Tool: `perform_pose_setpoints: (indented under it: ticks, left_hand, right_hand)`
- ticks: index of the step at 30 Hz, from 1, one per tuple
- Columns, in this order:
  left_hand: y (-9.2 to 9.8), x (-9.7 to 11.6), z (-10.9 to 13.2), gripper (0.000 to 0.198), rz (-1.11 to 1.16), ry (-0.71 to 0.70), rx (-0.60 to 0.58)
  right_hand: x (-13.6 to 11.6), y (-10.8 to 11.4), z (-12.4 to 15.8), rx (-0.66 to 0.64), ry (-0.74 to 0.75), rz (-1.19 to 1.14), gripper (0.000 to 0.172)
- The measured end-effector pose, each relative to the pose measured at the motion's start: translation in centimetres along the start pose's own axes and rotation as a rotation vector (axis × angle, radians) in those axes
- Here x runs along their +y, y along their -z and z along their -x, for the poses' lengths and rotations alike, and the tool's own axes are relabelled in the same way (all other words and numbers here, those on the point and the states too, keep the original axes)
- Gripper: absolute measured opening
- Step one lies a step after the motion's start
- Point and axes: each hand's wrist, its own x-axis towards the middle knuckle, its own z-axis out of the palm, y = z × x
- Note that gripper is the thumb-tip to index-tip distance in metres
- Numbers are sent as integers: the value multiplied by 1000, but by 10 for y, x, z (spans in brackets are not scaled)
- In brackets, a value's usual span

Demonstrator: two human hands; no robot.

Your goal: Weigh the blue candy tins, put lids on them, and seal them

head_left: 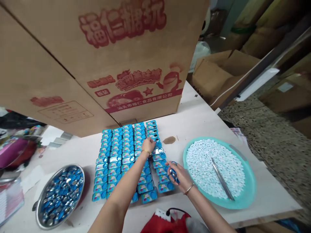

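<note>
Blue cases stand in rows on the tabletop. At their right-hand column, the left hand bends its fingers, apparently mid-placement; its hold I cannot tell. Beside them, the right hand curls around blue discs. The next placement calls for careful alignment.

Tabletop: one, pale, spread before you across the frame. On it you have: blue cases, five columns, centre; metal bowl, one, lower left; turquoise basin, one, right; printed cardboard carton, standing, upper left to upper centre, just beyond your cases; brown patch, between cases and basin; white sheet, flat, left, near the bowl.
</note>
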Motion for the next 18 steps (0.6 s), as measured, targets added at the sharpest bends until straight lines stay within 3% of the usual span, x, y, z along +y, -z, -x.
perform_pose_setpoints:
  ticks: [5, 9, 12, 14, 18]
  left_hand:
    - [-17, 19, -57, 8, -285, 73, -174]
    - [-20, 22, -75, 21, -443, 104, -298]
    - [-19, 23, -78, 25, -503, 96, -318]
    - [-18, 24, -73, 24, -511, 79, -305]
    - [-15, 24, -47, 28, -395, -14, -295]
  right_hand:
    - [-11, 2, -26, -2, -47, 70, 46]
    - [-18, -1, -44, 14, -77, 153, 47]
    - [-18, -3, -58, 28, -43, 248, 45]
    - [-19, -4, -66, 45, 63, 374, 40]
    - [-25, -2, -80, 86, 440, 808, 29]
